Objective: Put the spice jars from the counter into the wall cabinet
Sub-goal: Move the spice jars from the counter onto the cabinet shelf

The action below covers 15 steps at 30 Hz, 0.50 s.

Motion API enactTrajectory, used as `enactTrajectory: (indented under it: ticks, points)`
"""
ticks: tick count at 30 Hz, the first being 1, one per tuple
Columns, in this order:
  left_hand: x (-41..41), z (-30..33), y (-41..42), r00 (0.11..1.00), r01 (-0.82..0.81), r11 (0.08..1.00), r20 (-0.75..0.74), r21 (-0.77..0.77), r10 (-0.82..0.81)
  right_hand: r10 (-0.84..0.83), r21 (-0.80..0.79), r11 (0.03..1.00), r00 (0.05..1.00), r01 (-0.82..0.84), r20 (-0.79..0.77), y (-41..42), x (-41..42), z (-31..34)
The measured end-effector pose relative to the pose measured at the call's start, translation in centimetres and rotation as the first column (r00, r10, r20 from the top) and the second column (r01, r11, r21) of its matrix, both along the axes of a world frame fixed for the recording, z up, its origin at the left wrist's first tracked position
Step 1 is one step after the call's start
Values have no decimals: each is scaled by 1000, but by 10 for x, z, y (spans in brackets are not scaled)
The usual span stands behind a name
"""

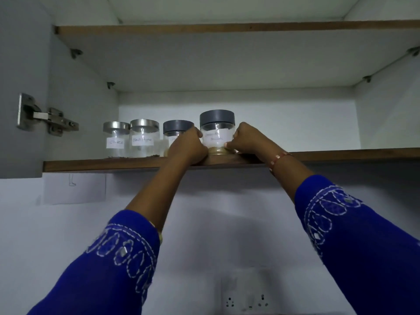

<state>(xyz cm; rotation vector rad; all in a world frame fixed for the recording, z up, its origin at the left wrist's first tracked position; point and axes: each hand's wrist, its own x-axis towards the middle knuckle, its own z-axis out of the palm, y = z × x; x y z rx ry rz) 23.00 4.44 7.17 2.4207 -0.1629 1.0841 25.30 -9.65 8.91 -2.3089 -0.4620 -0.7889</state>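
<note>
A glass spice jar with a grey lid (217,133) stands at the front edge of the lower shelf (341,155) of the open wall cabinet; tan powder lies in its bottom. My left hand (187,147) grips its left side and my right hand (246,140) grips its right side. To its left stand three more jars in a row: another grey-lidded jar (176,130), partly hidden by my left hand, a steel-lidded jar labelled black pepper (143,138), and a steel-lidded jar labelled cloves (116,139).
The cabinet door (20,87) hangs open at the left on a metal hinge (45,119). An upper shelf (227,28) runs overhead. The lower shelf is bare to the right of the jars. Below on the wall are a paper sheet (75,189) and a socket plate (247,296).
</note>
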Motion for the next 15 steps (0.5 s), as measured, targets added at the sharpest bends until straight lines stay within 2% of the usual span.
enactTrajectory:
  ticks: [4, 6, 8, 12, 15]
  points:
    - [11, 17, -2, 972, -41, 981, -221, 187, 83, -87, -168, 983, 992, 70, -95, 3, 10, 10]
    - [20, 23, -1, 951, -67, 957, -273, 281, 147, -107, -222, 972, 987, 78, -122, 3, 14, 14]
    - [26, 25, -1, 935, -88, 952, -307, 292, 181, -121, -256, 963, 983, 82, -141, 3, 20, 15]
    - [35, 26, 1, 928, -49, 940, -332, 339, 168, -79, -211, 976, 988, 50, -129, 6, 24, 16]
    - [39, 26, 1, 943, -57, 956, -300, 287, 146, -16, -91, 996, 992, 4, -126, 7, 22, 13]
